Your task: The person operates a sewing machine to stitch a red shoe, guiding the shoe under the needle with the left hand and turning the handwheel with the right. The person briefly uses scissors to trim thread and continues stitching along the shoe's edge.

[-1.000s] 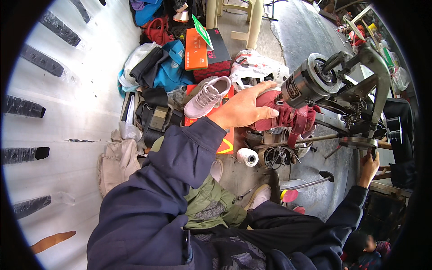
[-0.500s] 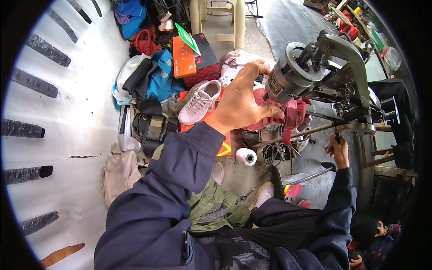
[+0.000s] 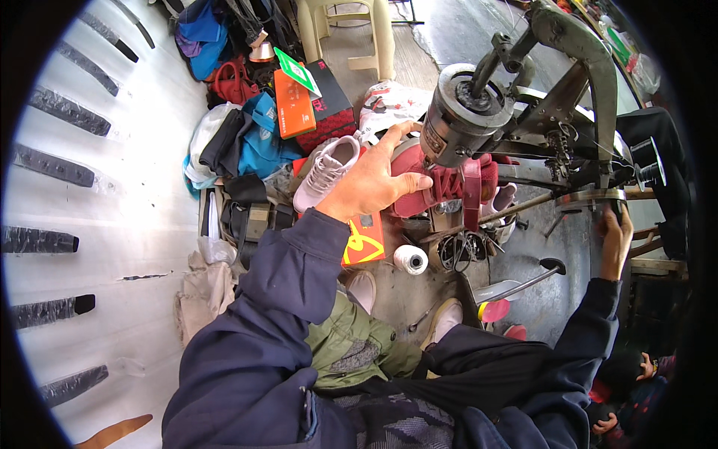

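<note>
A red shoe with a strap sits on the arm of a metal shoe-sewing machine, under its round head. My left hand grips the shoe's toe end, thumb on the near side and fingers reaching to the far side. The machine's head hides part of the shoe. At the machine's right end, my right hand has its fingers closed at the edge of the handwheel; the fingertips are partly hidden. A spool is mounted on the machine near that wheel.
A pale pink sneaker rests by a red box left of the machine. A white thread cone stands on the floor. Behind are an orange shoebox, bags and a plastic stool. Another person's hands show at lower right.
My right hand has moved right and slightly up around the handwheel. The left hand stays on the red shoe. The whole view has shifted a little.
</note>
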Demonstrator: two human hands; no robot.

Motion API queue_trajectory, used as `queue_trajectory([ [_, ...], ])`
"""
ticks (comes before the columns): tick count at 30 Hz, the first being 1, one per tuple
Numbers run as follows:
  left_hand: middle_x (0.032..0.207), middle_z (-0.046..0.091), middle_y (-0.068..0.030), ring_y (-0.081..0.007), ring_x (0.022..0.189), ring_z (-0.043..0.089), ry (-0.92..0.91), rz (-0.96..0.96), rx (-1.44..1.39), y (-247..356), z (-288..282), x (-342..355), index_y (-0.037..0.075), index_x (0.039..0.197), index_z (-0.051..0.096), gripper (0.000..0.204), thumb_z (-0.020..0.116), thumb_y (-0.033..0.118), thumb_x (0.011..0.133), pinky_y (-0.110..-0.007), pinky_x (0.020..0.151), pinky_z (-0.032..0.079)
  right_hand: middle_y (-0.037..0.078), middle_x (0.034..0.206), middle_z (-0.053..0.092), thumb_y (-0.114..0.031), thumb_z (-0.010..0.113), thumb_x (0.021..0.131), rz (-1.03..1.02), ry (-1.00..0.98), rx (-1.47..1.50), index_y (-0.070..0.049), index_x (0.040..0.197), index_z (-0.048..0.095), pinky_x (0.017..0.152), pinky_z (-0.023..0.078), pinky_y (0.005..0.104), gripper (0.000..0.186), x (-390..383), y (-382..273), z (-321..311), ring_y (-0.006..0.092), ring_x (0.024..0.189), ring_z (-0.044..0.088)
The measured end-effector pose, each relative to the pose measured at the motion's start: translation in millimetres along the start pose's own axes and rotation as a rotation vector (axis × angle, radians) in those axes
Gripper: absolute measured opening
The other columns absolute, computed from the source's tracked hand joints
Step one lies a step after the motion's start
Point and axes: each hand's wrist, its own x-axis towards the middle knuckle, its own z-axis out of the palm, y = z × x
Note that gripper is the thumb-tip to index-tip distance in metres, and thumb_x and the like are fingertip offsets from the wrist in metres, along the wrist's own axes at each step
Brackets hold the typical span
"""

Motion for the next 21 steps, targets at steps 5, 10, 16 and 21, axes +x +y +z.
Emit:
queue_trajectory([
  [5, 0.152, 0.043, -0.0178, -0.0259, 0.143, 0.038, 0.002, 0.041, -0.053, -7.8, 2.3, 1.6, 0.000, 0.152, 0.033, 0.089, 0.083, 0.027, 0.084, -0.037, 0.119, 0.028, -0.001, 0.066, 0.048, -0.017, 0.059, 0.099, 0.001, 0.171, -0.188, -0.009, 0.095, 0.060, 0.050, 0.036, 0.0252, 0.009, 37.9, 91.7, -15.2, 0.0078, 0.055, 0.045],
  [10, 0.147, 0.049, -0.0198, -0.0281, 0.139, 0.045, 0.039, 0.080, -0.009, -10.5, 3.2, 0.2, 0.002, 0.151, 0.035, 0.086, 0.083, 0.025, 0.083, -0.037, 0.115, 0.035, 0.003, 0.056, 0.054, -0.022, 0.059, 0.101, 0.297, -0.187, -0.008, -0.008, 0.096, 0.056, 0.038, 0.039, 0.0273, 0.015, 2.9, 112.6, 32.5, 0.0129, 0.044, 0.055],
  [16, 0.149, 0.047, -0.0162, -0.0243, 0.141, 0.040, -0.012, 0.018, -0.071, -5.9, 2.3, -2.1, 0.000, 0.151, 0.034, 0.086, 0.082, 0.029, 0.085, -0.037, 0.119, 0.029, 0.002, 0.065, 0.057, -0.030, 0.064, 0.099, 0.121, -0.410, -0.057, -0.002, 0.095, 0.061, 0.052, 0.043, 0.0257, 0.028, -37.8, 11.5, 62.2, 0.0115, 0.056, 0.058],
  [21, 0.142, 0.054, -0.0208, -0.0284, 0.133, 0.052, 0.039, 0.038, 0.065, -8.6, 3.4, -3.2, 0.004, 0.150, 0.036, 0.086, 0.084, 0.029, 0.083, -0.037, 0.111, 0.040, -0.001, 0.073, 0.057, -0.022, 0.062, 0.099, -0.081, 0.013, -0.085, -0.004, 0.104, 0.065, 0.054, 0.041, 0.0245, 0.019, -0.3, 1.9, -0.5, 0.0077, 0.061, 0.052],
])
